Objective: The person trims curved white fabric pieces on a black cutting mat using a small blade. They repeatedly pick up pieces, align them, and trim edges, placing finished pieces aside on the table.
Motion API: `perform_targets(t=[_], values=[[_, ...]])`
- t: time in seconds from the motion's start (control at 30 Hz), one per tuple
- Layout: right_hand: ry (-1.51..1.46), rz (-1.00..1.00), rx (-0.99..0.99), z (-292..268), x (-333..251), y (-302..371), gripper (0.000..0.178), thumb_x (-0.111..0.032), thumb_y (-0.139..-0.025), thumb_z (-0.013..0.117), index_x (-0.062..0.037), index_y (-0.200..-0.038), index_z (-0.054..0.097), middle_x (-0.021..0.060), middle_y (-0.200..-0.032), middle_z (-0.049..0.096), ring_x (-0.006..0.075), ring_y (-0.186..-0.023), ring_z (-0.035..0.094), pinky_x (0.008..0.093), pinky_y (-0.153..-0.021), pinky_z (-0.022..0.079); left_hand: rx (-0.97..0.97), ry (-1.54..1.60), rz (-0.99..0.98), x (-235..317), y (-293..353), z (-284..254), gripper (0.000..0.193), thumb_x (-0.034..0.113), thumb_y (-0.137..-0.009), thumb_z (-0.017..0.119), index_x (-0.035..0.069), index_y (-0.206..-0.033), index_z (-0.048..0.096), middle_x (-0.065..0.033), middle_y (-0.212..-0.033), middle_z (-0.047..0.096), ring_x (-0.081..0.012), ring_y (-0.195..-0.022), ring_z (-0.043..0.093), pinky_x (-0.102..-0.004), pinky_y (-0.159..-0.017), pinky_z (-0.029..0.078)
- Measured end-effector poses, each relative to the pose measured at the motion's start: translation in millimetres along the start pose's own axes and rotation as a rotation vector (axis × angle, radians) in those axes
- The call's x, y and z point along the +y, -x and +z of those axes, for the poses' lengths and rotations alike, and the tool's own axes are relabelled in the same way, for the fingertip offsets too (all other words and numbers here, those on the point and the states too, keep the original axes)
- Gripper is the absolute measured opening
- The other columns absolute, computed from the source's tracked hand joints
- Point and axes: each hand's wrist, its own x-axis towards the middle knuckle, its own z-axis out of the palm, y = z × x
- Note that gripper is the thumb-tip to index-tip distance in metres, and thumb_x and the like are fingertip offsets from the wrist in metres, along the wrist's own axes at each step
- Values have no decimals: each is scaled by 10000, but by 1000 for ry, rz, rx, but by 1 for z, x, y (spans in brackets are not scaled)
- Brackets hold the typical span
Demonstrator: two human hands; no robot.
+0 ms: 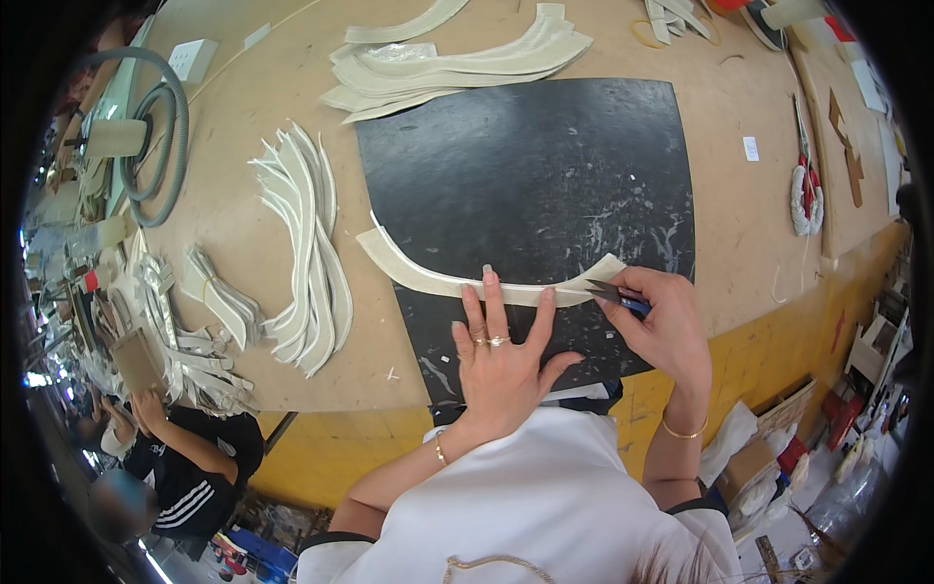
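A curved cream strip (418,273) with a white edging lies across the lower part of a black mat (530,175). My left hand (506,375) presses on the strip's middle with its fingers spread flat, and it holds nothing. Closed around small thread snips (628,298) with a dark blue grip, my right hand (662,321) is at the strip's right end. The snips' pointed blades lie against the strip there. I cannot tell whether the blades touch a thread.
Cream strips are piled beyond the mat (467,73) and left of it (309,253). A smaller tied bundle (222,297) lies farther left. Red-handled scissors (806,195) rest at the right. A grey hose (180,146) coils at the left edge. Another person (190,457) works at lower left.
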Motion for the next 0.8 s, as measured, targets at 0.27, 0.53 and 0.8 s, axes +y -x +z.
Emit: perform_targets(t=[0.27, 0.53, 0.8], values=[[3, 7, -12, 1, -13, 8, 131, -137, -785, 725, -40, -870, 705, 101, -708, 653, 258, -608, 626, 341, -567, 461, -121, -35, 100, -24, -8, -16, 728, 651, -804, 643, 331, -1441, 498, -338, -1572, 155, -578, -1432, 126, -799, -955, 197], [-2, -54, -51, 12, -26, 16, 121, -137, -788, 728, -53, -867, 693, 81, -768, 673, 267, -665, 660, 346, -592, 488, -9, -113, 366, -73, -13, -42, 843, 626, -817, 633, 119, -1465, 447, -137, -1587, 309, -366, -1454, 285, -617, -1051, 325], [-75, -94, -84, 7, -28, 23, 138, -121, -782, 738, -34, -879, 692, 87, -778, 674, 260, -649, 662, 335, -590, 495, -75, -22, 239, -54, -6, -26, 867, 650, -833, 595, 98, -1479, 427, -181, -1571, 321, -409, -1447, 292, -609, -1114, 238]])
